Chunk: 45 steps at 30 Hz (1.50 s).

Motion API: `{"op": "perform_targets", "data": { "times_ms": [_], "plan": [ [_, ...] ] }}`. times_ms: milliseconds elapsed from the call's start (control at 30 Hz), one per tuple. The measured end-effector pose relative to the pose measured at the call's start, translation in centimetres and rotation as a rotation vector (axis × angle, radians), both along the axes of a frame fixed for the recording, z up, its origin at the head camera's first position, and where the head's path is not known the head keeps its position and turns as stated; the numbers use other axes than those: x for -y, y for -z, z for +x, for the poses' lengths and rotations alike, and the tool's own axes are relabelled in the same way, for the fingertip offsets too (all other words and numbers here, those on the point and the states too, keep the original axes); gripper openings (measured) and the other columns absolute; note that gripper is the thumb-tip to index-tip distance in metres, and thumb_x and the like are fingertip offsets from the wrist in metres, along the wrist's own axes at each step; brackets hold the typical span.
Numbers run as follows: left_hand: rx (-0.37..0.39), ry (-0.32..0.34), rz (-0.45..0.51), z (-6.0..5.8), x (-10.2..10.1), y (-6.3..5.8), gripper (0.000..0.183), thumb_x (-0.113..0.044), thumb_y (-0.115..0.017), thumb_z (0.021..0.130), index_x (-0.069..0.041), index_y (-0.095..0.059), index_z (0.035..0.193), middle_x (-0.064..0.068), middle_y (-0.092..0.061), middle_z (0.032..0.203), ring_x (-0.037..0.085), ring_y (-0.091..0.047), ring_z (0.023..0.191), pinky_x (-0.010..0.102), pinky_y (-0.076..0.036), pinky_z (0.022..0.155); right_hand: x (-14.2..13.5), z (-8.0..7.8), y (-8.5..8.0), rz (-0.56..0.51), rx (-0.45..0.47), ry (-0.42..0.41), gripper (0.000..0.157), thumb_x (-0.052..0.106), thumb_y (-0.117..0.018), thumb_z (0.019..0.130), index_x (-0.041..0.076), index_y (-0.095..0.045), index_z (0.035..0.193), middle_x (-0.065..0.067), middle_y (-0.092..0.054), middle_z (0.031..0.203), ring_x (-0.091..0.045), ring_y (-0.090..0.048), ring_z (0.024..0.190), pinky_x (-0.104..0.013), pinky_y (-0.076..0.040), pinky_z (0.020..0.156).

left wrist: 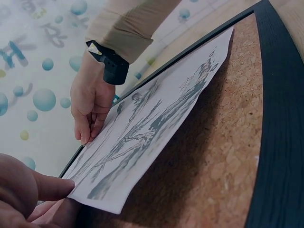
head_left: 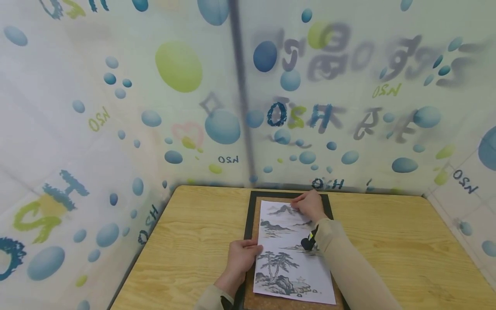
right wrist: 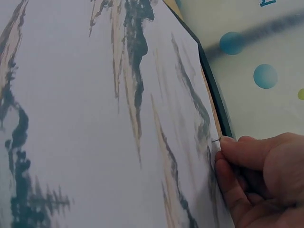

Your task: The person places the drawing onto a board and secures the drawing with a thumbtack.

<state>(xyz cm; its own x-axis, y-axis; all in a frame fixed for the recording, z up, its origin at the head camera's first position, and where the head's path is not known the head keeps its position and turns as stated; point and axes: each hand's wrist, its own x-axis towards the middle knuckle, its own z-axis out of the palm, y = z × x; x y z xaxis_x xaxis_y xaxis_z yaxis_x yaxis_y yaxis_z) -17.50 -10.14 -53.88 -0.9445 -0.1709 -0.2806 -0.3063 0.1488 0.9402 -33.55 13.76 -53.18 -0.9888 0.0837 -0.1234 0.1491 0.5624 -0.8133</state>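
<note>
A sheet of paper (head_left: 284, 239) printed with an ink landscape of mountains, pines and rocks lies over a cork board (left wrist: 232, 123) in a black frame (left wrist: 285, 114). Thumb and fingers of my left hand (head_left: 241, 257) pinch the sheet's left edge, which lifts off the cork in the left wrist view. At the sheet's far edge, my right hand (head_left: 310, 204) pinches a small pin (right wrist: 216, 140) between thumb and finger. Its thin metal point shows against the paper; the head is hidden by the fingertips.
Beneath the board is a light wooden table (head_left: 387, 241). A pale curtain (head_left: 341, 86) with blue and green dots and lettering hangs behind the table and along both sides. The right wrist carries a small black device (head_left: 308, 243).
</note>
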Motion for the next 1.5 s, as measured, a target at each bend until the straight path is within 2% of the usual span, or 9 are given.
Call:
{"op": "perform_targets", "data": {
  "times_ms": [367,667,867,1100,1300,1500],
  "plan": [
    [0.002,0.0,-0.001,0.09,-0.07,0.24,0.023,-0.002,-0.08,0.091,0.01,-0.075,0.109,0.011,-0.077,0.091,0.02,-0.073,0.082,0.035,-0.061,0.072,-0.11,0.51,0.07,0.0,-0.04,0.002,0.007,0.009,-0.09,0.083,0.004,-0.085,0.085,-0.01,-0.078,0.091,-0.024,-0.068,0.083,-0.04,-0.055,0.075],
    [0.02,0.001,-0.009,-0.19,-0.1,0.15,0.024,-0.004,-0.08,0.091,0.009,-0.075,0.112,0.009,-0.077,0.091,0.019,-0.073,0.084,0.036,-0.061,0.074,0.05,0.36,0.29,0.104,-0.026,0.027,0.007,0.018,-0.09,0.084,0.013,-0.085,0.082,-0.005,-0.079,0.095,-0.025,-0.066,0.084,-0.042,-0.053,0.076],
    [0.007,0.005,-0.004,-0.06,0.04,0.08,0.024,-0.003,-0.079,0.091,0.01,-0.075,0.112,0.01,-0.077,0.091,0.02,-0.074,0.083,0.035,-0.061,0.073,0.15,0.45,-0.16,0.079,-0.019,0.032,0.007,0.015,-0.09,0.083,0.011,-0.085,0.082,-0.005,-0.078,0.093,-0.025,-0.067,0.082,-0.042,-0.053,0.074],
    [-0.009,0.001,0.036,0.14,0.53,0.03,0.024,0.0,-0.078,0.092,0.012,-0.074,0.112,0.016,-0.077,0.096,0.023,-0.075,0.089,0.039,-0.063,0.078,0.26,0.35,-0.26,0.035,-0.018,0.042,0.008,0.011,-0.093,0.081,0.01,-0.085,0.08,-0.005,-0.078,0.085,-0.023,-0.071,0.078,-0.041,-0.057,0.072],
    [-0.013,-0.001,0.065,0.21,0.79,-0.06,0.024,0.002,-0.077,0.092,0.013,-0.073,0.113,0.018,-0.077,0.099,0.025,-0.076,0.091,0.04,-0.063,0.079,0.35,0.11,-0.17,0.038,-0.007,0.044,0.009,0.011,-0.093,0.081,0.01,-0.085,0.079,-0.004,-0.078,0.083,-0.021,-0.07,0.075,-0.038,-0.056,0.068],
    [0.017,-0.01,0.054,0.16,0.82,-0.14,0.025,0.0,-0.078,0.092,0.012,-0.073,0.114,0.016,-0.077,0.099,0.024,-0.076,0.09,0.039,-0.063,0.078,0.54,0.47,0.07,0.073,-0.025,0.058,0.011,0.014,-0.094,0.081,0.01,-0.084,0.077,-0.003,-0.077,0.081,-0.022,-0.069,0.075,-0.038,-0.055,0.068]
  ]
}}
